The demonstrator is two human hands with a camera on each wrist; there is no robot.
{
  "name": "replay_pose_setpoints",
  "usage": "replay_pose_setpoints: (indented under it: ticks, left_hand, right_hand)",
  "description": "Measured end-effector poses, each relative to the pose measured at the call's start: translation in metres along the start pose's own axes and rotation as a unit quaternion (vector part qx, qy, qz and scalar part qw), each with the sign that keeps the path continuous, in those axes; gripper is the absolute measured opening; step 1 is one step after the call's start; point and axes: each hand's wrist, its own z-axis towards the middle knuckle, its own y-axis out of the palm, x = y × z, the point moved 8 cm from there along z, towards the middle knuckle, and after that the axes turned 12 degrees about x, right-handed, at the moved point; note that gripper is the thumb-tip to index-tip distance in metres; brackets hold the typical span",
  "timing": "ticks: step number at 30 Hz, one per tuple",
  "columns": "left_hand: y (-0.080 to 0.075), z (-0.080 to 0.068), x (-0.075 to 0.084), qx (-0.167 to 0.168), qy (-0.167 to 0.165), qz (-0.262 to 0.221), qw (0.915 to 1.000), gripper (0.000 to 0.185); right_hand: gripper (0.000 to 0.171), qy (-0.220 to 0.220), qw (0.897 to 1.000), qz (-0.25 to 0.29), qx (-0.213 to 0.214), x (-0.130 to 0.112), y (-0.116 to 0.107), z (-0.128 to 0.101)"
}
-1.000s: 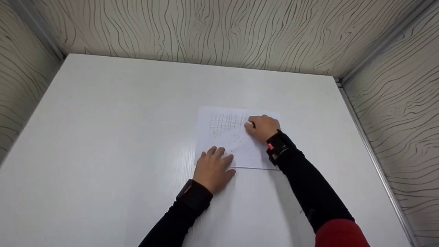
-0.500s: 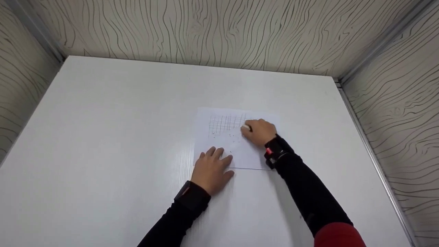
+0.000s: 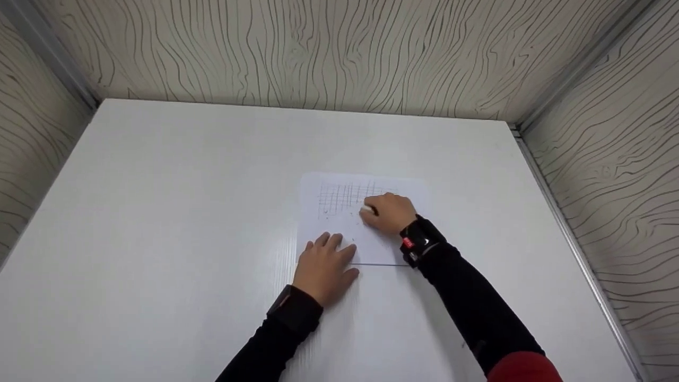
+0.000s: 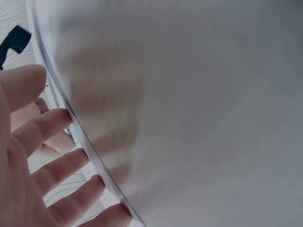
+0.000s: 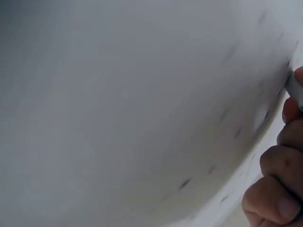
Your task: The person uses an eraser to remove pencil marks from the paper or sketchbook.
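No legible text, brand, number or sign appears anywhere in these views. The sheet of paper (image 3: 339, 223) carries only a hand-drawn pencil grid (image 3: 345, 196) of crossed lines and scattered specks, with no letters or figures among them. A small red tag on the right wrist strap (image 3: 416, 241) shows pale marks too tiny to read, and both wrist views are too blurred to make out any writing.

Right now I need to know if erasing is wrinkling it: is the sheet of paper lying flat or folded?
Flat and spread. The paper lies on the table, the left hand pressing its near corner; no fold shows.
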Motion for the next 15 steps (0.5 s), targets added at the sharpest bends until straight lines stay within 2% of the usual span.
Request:
replay_pose_setpoints:
  ticks: [6,9,12,15]
  left_hand:
    - [-0.003,-0.001,0.0,-0.009,-0.012,0.006,0.9999,0.04]
    - [0.0,-0.003,0.003,-0.016,-0.014,0.013,0.9997,0.041]
    - [0.004,-0.004,0.006,-0.027,-0.018,0.026,0.9991,0.045]
    - [0.008,-0.004,0.01,-0.037,-0.028,0.042,0.998,0.049]
  right_hand:
    - [0.033,0.094,0.995,-0.029,0.024,0.05,-0.02,-0.003]
    - [0.032,0.129,0.991,-0.021,0.027,0.07,-0.024,-0.006]
    - [0.033,0.145,0.989,-0.005,0.04,0.078,-0.026,-0.009]
    - [0.036,0.141,0.989,0.009,0.038,0.071,-0.026,-0.009]
